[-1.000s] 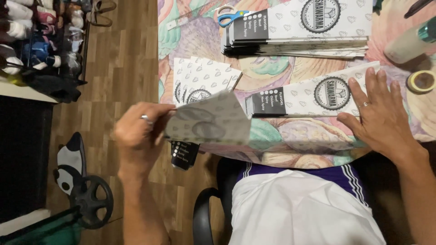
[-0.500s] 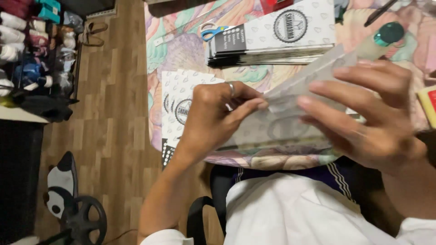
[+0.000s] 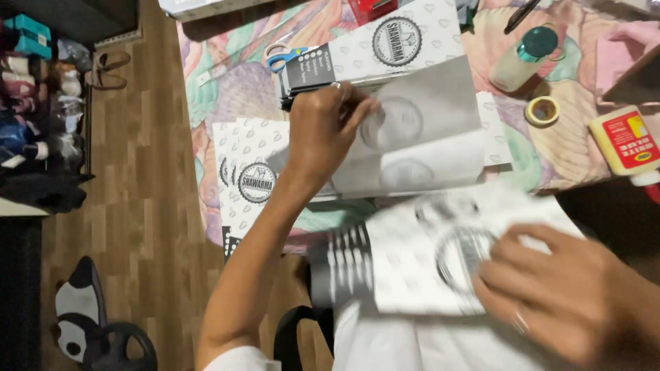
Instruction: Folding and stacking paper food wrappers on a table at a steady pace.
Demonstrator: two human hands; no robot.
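- The left hand (image 3: pixel 323 134) was stretched out over the table (image 3: pixel 213 89), its fingers pinched shut on the edge of a translucent grey sheet (image 3: pixel 426 137) with a faint round emblem showing through it.
- That sheet lay across the middle of the table, just below a stack of flat black-and-white printed sleeves (image 3: pixel 385 48) and partly over a second fan of the same sleeves (image 3: pixel 247 172) near the table's near edge.
- The right hand (image 3: pixel 570 295) was close to the camera and blurred; its fingers lay closed over a printed white sleeve (image 3: pixel 412 261) with a black striped end, held off the table above the person's lap.
- Blue-handled scissors (image 3: pixel 285 56) lay just beside the top stack.
- Further right sat a clear bottle with a teal cap (image 3: pixel 522 55), a roll of tape (image 3: pixel 542 110) near it, and a white glue bottle with a red label (image 3: pixel 627 144) at the table's right edge.
- The table wore a pastel patterned cloth, and wood flooring (image 3: pixel 130 206) showed to its left.
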